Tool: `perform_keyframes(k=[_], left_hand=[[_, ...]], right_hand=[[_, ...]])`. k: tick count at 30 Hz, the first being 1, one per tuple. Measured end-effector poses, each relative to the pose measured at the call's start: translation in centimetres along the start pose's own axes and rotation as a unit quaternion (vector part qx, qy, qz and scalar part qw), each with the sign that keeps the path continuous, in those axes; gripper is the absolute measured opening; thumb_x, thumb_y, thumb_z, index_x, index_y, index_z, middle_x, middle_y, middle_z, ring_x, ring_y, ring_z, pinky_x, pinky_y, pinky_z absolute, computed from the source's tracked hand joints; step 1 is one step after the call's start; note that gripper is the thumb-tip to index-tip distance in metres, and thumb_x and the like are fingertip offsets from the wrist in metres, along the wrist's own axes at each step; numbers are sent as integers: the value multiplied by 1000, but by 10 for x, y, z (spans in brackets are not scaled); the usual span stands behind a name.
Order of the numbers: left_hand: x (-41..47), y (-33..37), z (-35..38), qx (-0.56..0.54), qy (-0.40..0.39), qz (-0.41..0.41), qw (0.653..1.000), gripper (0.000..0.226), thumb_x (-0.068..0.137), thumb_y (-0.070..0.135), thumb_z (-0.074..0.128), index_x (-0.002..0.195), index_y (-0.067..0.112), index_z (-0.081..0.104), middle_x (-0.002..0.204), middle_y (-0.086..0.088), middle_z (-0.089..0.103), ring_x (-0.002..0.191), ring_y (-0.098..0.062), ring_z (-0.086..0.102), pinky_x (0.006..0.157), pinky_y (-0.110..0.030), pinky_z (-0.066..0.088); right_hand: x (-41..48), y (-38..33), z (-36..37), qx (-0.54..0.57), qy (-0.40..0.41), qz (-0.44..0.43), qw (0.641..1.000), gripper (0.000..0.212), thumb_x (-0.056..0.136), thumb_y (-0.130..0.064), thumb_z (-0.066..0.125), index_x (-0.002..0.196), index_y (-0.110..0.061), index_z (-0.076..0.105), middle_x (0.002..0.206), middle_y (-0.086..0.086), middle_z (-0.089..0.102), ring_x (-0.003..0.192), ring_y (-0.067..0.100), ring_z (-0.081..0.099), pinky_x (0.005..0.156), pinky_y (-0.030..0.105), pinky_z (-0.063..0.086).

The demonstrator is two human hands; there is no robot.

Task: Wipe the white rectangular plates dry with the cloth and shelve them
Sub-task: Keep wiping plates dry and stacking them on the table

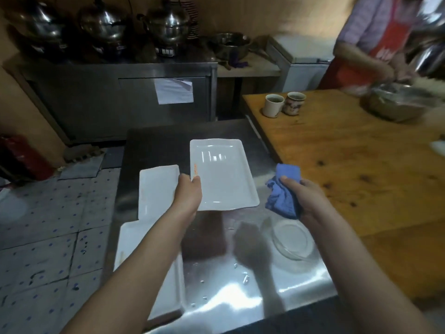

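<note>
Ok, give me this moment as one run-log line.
left hand: grips white plate by its left edge, over steel counter | right hand: holds blue cloth, clear of plate | far plate, near plate: lying at left

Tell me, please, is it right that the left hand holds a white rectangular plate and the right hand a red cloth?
Only the colour is wrong: the head view shows the right hand holding a blue cloth. The left hand does hold a white rectangular plate.
</note>
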State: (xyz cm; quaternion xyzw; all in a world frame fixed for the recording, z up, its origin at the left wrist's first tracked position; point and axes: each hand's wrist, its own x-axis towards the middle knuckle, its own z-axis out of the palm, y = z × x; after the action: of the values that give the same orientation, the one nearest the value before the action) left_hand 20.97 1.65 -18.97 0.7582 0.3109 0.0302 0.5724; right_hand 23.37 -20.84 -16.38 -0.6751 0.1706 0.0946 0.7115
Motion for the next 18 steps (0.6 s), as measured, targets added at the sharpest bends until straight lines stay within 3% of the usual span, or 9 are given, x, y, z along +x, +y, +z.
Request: perform_keyframes(k=[3, 6, 8, 12, 18], left_hand=[[-22, 8, 36, -20, -10, 5, 1000, 27, 100, 26, 33, 121, 8, 37, 119, -9, 52, 105, -28, 54, 86, -36, 45], [-40, 15, 69, -28, -3, 14, 1000, 26, 100, 23, 33, 120, 8, 38, 119, -7, 50, 105, -27, 52, 88, -35, 44], [-49, 18, 90, -34, -3, 12, 999, 17, 99, 22, 33, 111, 9, 37, 115, -6, 47, 99, -25, 49, 89, -34, 42], [-67, 25, 123, -3, -18, 36, 999, 12, 100, 19, 31, 103, 8, 32, 107, -8, 46, 93, -25, 47, 83, -35, 43], [-79, 28, 150, 11, -7, 73, 997, 12, 101, 19, 31, 99, 7, 33, 92, -9, 48, 83, -25, 46, 71, -32, 35]], right_hand=[[3, -7, -43, 13, 6, 5, 1000, 35, 88, -15, 65, 112, 10, 58, 80, 18, 68, 63, 29, 65, 82, 54, 54], [3, -9, -78, 33, 9, -2, 999, 30, 89, -13, 63, 110, 8, 59, 66, 11, 70, 53, 21, 66, 59, 36, 59], [1, -9, -97, 51, 6, 0, 999, 26, 90, -12, 61, 108, 7, 60, 63, 9, 69, 50, 17, 66, 46, 28, 54], [1, -8, -125, 70, -1, 11, 997, 14, 93, -9, 58, 85, 2, 60, 53, 5, 67, 43, 15, 64, 39, 23, 49], [5, -2, -147, 78, 4, 30, 996, 15, 93, -9, 58, 81, 0, 58, 51, 4, 67, 42, 14, 63, 39, 23, 49]])
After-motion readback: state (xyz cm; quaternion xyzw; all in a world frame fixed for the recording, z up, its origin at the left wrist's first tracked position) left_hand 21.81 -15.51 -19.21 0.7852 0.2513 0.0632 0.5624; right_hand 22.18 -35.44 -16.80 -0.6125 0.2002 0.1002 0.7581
